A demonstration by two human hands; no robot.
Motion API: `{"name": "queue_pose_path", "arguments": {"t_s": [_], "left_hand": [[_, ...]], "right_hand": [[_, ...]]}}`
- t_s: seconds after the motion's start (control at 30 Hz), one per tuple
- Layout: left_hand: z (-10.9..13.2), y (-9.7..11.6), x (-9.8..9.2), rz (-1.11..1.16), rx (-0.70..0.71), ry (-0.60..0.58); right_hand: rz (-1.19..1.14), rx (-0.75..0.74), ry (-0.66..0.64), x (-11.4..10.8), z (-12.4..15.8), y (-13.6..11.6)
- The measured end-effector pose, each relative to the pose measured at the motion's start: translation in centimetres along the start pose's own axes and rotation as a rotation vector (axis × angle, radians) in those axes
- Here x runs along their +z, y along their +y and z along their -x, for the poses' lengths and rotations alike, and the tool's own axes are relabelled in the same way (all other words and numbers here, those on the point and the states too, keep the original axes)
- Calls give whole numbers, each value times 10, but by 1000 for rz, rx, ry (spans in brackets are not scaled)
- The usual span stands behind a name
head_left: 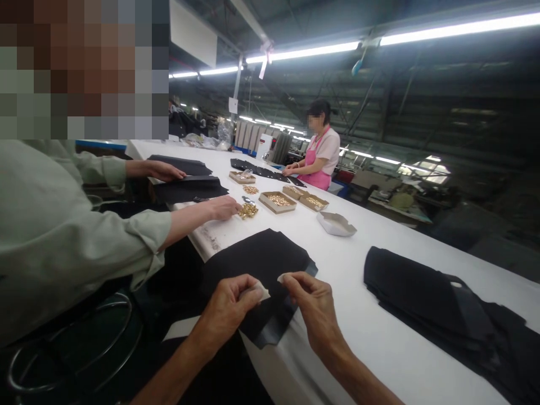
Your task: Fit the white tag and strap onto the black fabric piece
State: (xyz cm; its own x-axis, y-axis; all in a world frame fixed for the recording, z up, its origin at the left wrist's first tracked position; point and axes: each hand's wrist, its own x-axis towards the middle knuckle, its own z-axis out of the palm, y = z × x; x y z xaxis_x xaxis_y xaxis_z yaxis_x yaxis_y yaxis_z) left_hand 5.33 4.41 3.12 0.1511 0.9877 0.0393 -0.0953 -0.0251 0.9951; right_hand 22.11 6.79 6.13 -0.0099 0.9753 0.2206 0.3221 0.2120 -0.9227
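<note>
My left hand (pixel 230 306) is closed in a pinch on a small white piece (pixel 259 291) of fabric or tape. My right hand (pixel 310 301) is also pinched, its fingertips on a small white bit (pixel 282 277) just to the right of the left hand. Both hands hover over a black fabric piece (pixel 261 259) that lies flat on the white table (pixel 371 332) and hangs over its near edge. Whether the two white bits are one strip I cannot tell.
A person in a pale green sleeve (pixel 76 236) sits at my left, a hand by a pile of gold metal pieces (pixel 248 211). Cardboard boxes of gold pieces (pixel 277 201) and a white tray (pixel 336 223) stand farther back. Black fabric stack (pixel 442 304) lies at right. A person in a pink apron (pixel 319 154) works at the far end.
</note>
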Motion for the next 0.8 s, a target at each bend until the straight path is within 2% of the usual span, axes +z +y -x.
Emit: {"name": "queue_pose_path", "arguments": {"t_s": [0.13,0.23,0.47,0.63,0.8], "left_hand": [[9,18,-1,-318,115,-199],[11,26,4,-475,232,-277],[6,8,14,-833,307,-337],[7,16,15,-991,244,-407],[6,21,18,-1054,254,-423]], "right_hand": [[167,-25,-27,-25,-8,10],[236,-10,-18,-40,-14,22],[340,-15,-42,-47,-18,35],[409,-56,-15,-46,-19,42],[446,-93,22,-45,-19,49]]}}
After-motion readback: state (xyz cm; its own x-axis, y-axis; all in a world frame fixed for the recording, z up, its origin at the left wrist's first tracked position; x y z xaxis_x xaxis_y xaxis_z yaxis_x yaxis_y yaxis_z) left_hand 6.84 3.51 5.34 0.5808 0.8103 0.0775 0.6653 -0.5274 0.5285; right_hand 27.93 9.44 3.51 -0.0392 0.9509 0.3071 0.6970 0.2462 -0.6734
